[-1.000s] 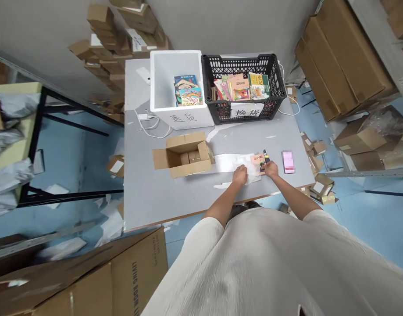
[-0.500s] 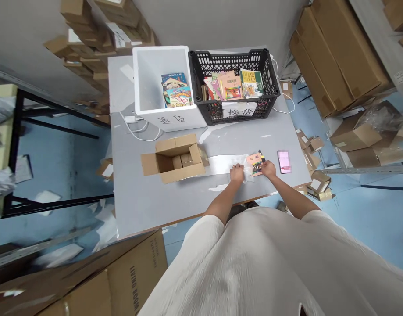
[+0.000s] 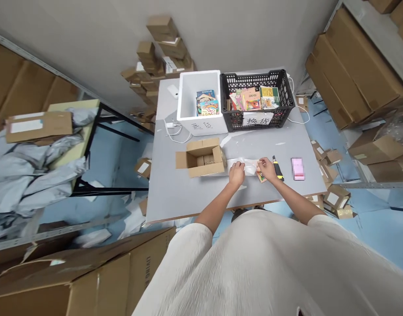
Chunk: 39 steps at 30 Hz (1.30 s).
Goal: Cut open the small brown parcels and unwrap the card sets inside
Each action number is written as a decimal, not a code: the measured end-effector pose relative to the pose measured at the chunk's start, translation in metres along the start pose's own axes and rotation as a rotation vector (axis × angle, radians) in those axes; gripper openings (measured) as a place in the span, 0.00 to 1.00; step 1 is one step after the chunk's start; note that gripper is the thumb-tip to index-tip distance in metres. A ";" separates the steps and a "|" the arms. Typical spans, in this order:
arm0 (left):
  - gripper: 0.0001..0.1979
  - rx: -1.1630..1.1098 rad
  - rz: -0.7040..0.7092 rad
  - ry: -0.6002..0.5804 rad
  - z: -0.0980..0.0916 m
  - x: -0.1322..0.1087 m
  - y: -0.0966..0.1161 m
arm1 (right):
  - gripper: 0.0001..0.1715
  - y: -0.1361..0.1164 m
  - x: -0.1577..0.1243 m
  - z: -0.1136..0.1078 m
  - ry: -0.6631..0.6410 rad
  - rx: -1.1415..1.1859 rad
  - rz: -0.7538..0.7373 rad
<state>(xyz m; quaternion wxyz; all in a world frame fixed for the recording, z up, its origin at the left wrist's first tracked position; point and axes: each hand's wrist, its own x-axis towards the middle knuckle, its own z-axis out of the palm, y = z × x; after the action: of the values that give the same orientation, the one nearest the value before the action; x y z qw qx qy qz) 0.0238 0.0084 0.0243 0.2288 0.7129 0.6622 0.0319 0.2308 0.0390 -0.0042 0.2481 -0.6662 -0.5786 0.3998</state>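
On the grey table (image 3: 188, 193), near its front edge, both hands meet over a white wrapper (image 3: 251, 167) that lies flat in a strip running from the open cardboard box (image 3: 203, 157) toward the right. The left hand (image 3: 237, 171) sits on the wrapper's middle with its fingers bent down and drawn together on the plastic, knuckles up. The right hand (image 3: 268, 169) is just beside it, its fingertips pressed together and pinching the wrapper's right end. A short stretch of the white plastic shows between the two hands, so the wrapper lies under and between both grips, touching each. The fingertips are small in the picture, so I cannot tell how much of the plastic each pinch takes.

A small colourful book (image 3: 261, 177) peeks out from under the right hand, on the near side of the wrapper's end. A black and yellow knife (image 3: 278, 168) lies on the table just right of that hand, apart from it. Farther right lies a pink packet (image 3: 297, 169), well clear of both hands.

At the far edge of the table stand a white foam box (image 3: 188, 94) and a black crate (image 3: 288, 94) side by side, each with books inside and a handwritten label on the front.
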 end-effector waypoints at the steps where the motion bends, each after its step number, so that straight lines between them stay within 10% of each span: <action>1: 0.17 -0.016 -0.002 0.018 -0.005 -0.001 -0.002 | 0.22 -0.010 -0.002 0.005 -0.049 0.022 -0.049; 10: 0.15 -0.268 0.089 0.224 -0.055 -0.017 -0.039 | 0.19 -0.093 -0.002 0.050 -0.205 0.039 -0.339; 23: 0.19 -0.207 0.057 0.362 -0.107 -0.045 -0.132 | 0.14 -0.183 0.008 0.131 -0.183 0.008 -0.356; 30: 0.16 -0.159 -0.110 0.354 -0.111 -0.036 -0.170 | 0.16 -0.200 0.020 0.181 -0.245 0.051 -0.301; 39: 0.15 -0.236 -0.242 0.280 -0.089 0.001 -0.200 | 0.30 -0.178 0.000 0.179 -0.233 -0.267 -0.572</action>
<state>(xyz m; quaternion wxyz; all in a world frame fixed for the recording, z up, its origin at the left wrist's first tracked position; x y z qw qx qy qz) -0.1932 0.0378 0.0294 0.2186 0.5849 0.7600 0.1803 -0.0180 0.0519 0.0372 0.1929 -0.4532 -0.8139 0.3082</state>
